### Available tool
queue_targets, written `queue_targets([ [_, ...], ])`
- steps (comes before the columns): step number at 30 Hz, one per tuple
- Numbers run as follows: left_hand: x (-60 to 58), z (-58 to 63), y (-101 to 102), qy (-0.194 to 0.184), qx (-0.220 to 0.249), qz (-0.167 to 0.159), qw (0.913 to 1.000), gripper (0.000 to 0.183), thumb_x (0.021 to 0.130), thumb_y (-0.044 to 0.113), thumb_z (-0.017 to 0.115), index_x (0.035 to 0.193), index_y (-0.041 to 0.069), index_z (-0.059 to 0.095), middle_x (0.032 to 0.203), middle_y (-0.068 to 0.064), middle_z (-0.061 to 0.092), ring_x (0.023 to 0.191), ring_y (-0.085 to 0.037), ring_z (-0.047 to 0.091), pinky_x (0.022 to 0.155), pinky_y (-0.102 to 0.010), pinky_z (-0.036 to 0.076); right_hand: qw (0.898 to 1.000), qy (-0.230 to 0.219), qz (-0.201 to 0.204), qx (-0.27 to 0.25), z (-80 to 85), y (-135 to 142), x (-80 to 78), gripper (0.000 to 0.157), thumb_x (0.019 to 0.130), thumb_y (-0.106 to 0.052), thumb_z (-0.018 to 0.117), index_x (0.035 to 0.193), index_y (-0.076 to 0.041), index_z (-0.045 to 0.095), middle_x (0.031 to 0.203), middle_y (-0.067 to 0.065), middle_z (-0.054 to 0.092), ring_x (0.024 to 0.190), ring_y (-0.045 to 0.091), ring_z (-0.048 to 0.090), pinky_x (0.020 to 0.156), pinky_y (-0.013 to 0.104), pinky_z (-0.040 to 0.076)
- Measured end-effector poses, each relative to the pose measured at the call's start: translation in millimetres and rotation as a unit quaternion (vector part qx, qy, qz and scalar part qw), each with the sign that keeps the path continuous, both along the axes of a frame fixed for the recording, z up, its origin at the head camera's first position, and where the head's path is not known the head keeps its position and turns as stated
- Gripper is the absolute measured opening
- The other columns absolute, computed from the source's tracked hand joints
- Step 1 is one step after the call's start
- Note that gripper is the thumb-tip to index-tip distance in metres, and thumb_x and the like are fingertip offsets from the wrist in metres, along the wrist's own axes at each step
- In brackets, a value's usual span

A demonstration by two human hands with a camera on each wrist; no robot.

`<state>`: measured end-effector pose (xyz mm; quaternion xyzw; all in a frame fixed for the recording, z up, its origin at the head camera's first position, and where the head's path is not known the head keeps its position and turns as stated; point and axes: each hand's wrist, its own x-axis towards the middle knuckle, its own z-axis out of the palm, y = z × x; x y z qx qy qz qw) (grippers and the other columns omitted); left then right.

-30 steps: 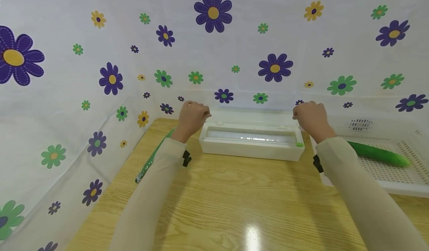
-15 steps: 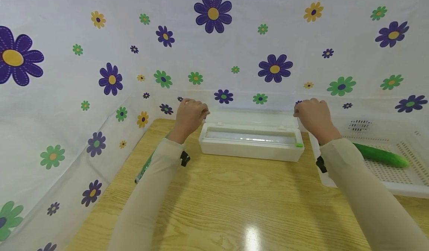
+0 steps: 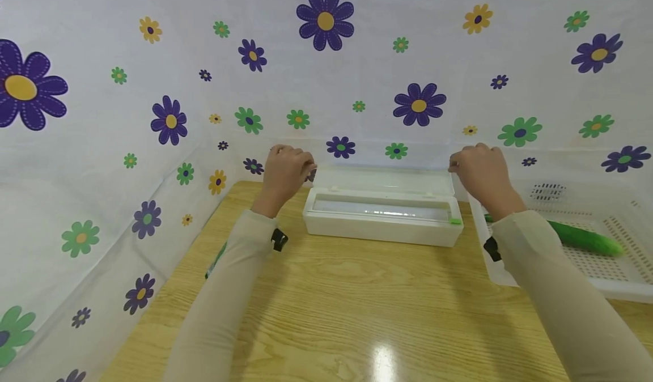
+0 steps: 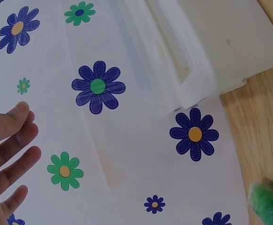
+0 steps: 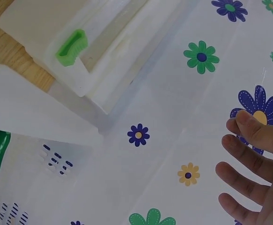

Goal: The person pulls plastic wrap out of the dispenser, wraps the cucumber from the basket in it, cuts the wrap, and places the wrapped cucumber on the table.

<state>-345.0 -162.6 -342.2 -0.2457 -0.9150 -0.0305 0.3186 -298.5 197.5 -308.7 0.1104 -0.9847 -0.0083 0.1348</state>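
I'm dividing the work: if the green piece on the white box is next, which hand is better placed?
Probably the right hand: it's nearer the green piece at one end of the white box; the left hand is by the other end.

Right fingers point(image 5: 246, 180) before flowered sheet point(image 5: 178, 117), apart from green-tabbed white box point(image 5: 47, 29)

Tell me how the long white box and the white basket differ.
The white box is narrow from front to back; the white basket is much deeper. The box has a solid front and a lid standing open; the basket's floor is full of small holes. A shiny, pale roll lies in the box, a green cucumber in the basket. Both stand on the wooden table.
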Motion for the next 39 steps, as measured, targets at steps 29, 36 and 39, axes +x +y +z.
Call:
queue_targets([
  [29,15.5,27.7,-2.0,0.015,0.02,0.0,0.9997,0.017,0.088,0.025,0.066,0.087,0.009,0.071,0.084,-0.006,0.073,0.087,-0.025,0.067,0.097,-0.043,0.045,0.998,0.038,0.013,-0.043,22.9,1.6,12.2,0.017,0.086,-0.014,0.066,0.099,-0.004,0.072,0.095,0.019,0.071,0.085,0.037,0.06,0.072,0.049,0.046],
  [36,20.9,34.5,-1.0,0.021,0.031,-0.007,0.9993,0.016,0.087,0.024,0.066,0.087,0.009,0.071,0.083,-0.007,0.073,0.086,-0.026,0.067,0.097,-0.043,0.045,0.997,0.062,0.027,-0.039,27.3,3.6,17.8,0.016,0.085,-0.011,0.067,0.097,-0.002,0.072,0.09,0.019,0.071,0.078,0.035,0.06,0.069,0.048,0.047],
  [39,23.0,36.5,-1.2,0.025,0.037,-0.01,0.9989,0.016,0.086,0.024,0.067,0.087,0.009,0.071,0.083,-0.007,0.073,0.085,-0.026,0.067,0.097,-0.042,0.045,0.996,0.077,0.033,-0.043,28.1,4.6,19.7,0.015,0.085,-0.01,0.067,0.096,-0.001,0.072,0.088,0.019,0.071,0.076,0.035,0.06,0.068,0.048,0.046],
])
